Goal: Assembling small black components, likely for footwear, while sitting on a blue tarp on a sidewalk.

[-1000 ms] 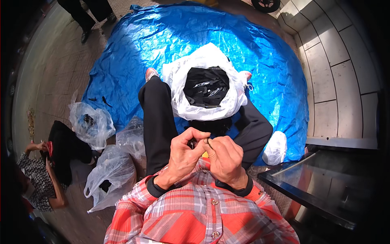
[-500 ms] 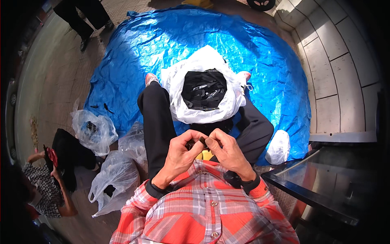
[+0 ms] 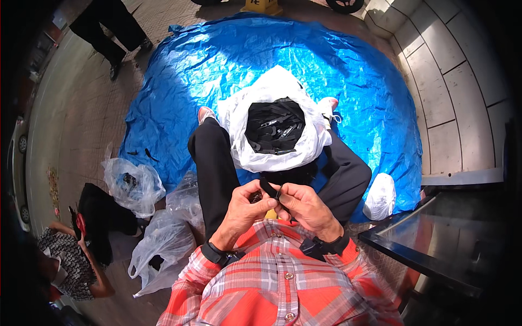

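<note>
Both hands meet in front of my shirt, above my lap. A short black strap (image 3: 268, 188) stands up at a slant between them. My left hand (image 3: 243, 211) pinches its lower part with thumb and bent fingers. The fingertips of my right hand (image 3: 311, 208) close on the same strap from the other side. What lies under the fingers is hidden. Just beyond, between my legs, a white plastic bag (image 3: 239, 142) stands with its mouth wide, full of black strap pieces (image 3: 276, 122), some with shiny parts.
A crumpled blue tarp (image 3: 179, 117) spreads under my feet. Clear plastic bags (image 3: 163, 239) lie at my left, near a seated person (image 3: 73, 255). At right are a small white bag (image 3: 380, 196) and a dark glossy panel (image 3: 429, 239). Another person's legs (image 3: 111, 32) stand far left.
The strap now sticks up between my hands, where before mostly my fingers and thumbs covered it. My right fingers have shifted onto its side. The whole view has tilted slightly.
</note>
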{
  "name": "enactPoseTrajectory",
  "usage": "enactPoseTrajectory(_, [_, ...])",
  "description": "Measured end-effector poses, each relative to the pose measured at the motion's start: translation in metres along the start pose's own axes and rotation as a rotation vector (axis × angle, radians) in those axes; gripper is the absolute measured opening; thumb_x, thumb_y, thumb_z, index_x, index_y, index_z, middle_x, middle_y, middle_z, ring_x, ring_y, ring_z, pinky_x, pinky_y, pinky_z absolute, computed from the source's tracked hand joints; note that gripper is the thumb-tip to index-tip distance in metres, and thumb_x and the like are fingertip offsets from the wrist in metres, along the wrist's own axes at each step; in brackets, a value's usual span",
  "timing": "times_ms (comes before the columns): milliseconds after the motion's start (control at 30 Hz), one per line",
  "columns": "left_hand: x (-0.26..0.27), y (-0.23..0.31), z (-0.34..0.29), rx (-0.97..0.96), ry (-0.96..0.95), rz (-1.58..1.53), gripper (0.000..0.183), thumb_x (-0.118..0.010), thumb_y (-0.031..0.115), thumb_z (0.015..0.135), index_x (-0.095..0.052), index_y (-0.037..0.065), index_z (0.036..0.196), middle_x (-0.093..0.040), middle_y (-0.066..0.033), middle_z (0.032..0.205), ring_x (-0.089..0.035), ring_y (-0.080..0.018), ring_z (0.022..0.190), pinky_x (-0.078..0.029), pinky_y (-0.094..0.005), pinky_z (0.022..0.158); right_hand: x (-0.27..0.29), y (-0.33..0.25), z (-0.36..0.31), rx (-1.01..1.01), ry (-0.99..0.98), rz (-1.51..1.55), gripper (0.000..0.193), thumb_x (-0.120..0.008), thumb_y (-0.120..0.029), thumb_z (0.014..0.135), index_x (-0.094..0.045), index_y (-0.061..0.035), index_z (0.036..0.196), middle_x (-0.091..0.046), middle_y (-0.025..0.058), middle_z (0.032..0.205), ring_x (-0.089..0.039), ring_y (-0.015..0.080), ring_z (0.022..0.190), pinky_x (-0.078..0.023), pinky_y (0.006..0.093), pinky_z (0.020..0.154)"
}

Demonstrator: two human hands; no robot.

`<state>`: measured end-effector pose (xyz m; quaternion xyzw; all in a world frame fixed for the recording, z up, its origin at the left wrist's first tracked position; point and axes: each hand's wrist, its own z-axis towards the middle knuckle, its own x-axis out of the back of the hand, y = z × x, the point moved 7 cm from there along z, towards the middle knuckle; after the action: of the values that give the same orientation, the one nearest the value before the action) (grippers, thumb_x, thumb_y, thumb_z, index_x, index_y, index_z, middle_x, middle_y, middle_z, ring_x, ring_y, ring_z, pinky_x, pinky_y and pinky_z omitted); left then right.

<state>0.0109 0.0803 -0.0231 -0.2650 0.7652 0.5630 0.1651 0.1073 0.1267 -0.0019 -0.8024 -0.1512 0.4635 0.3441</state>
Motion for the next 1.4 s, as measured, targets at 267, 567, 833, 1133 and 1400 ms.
enactPoseTrajectory(267, [0.002, 0.012, -0.003, -0.089, 0.025, -0.110, 0.017, -0.061, 0.002, 0.077, -0.057, -0.001, 0.093, -0.058, -0.0048, 0.074, -0.057, -0.0124, 0.062, -0.045, -0.0218, 0.055, -0.014, -0.019, 0.001, 0.194, 0.183, -0.108, 0.018, -0.050, -0.014, 0.091, -0.051, -0.0003, 0.102, -0.054, 0.0034, 0.081, -0.052, 0.0053, 0.067, -0.042, 0.0181, 0.056])
enactPoseTrajectory(567, [0.006, 0.004, -0.001, -0.133, 0.080, -0.108, 0.021, -0.064, 0.004, 0.075, -0.058, -0.001, 0.094, -0.056, -0.0016, 0.067, -0.044, -0.0042, 0.048, -0.033, -0.0184, 0.043, -0.005, -0.003, 0.010, 0.050, 0.106, 0.125, 0.015, -0.060, -0.015, 0.086, -0.052, -0.0034, 0.092, -0.053, 0.0008, 0.074, -0.048, 0.0051, 0.060, -0.037, 0.0172, 0.050])
enactPoseTrajectory(833, [-0.001, 0.000, -0.002, -0.183, 0.038, -0.090, 0.021, -0.065, 0.004, 0.076, -0.057, -0.002, 0.094, -0.054, -0.0017, 0.065, -0.043, -0.0044, 0.046, -0.031, -0.0184, 0.040, 0.000, -0.003, 0.006, -0.070, 0.072, 0.238, 0.011, -0.065, -0.003, 0.073, -0.059, 0.0003, 0.082, -0.055, 0.0021, 0.075, -0.049, 0.0072, 0.061, -0.037, 0.0186, 0.052])
enactPoseTrajectory(1133, [-0.004, 0.003, -0.002, -0.216, 0.096, -0.069, 0.022, -0.065, 0.002, 0.075, -0.056, -0.002, 0.095, -0.053, -0.0016, 0.065, -0.043, -0.0042, 0.046, -0.032, -0.0182, 0.041, 0.004, -0.005, 0.001, 0.058, 0.204, 0.168, 0.011, -0.063, -0.006, 0.080, -0.058, -0.0002, 0.086, -0.051, -0.0017, 0.069, -0.045, 0.0033, 0.059, -0.032, 0.0156, 0.050])
enactPoseTrajectory(1400, [-0.005, 0.007, 0.002, -0.228, 0.044, -0.090, 0.022, -0.066, 0.002, 0.076, -0.056, -0.002, 0.095, -0.053, -0.0010, 0.065, -0.043, -0.0039, 0.047, -0.031, -0.0182, 0.041, 0.004, -0.015, 0.002, 0.110, 0.217, 0.106, 0.018, -0.067, -0.003, 0.075, -0.051, -0.0009, 0.083, -0.054, 0.0041, 0.079, -0.048, 0.0059, 0.062, -0.037, 0.0174, 0.053])
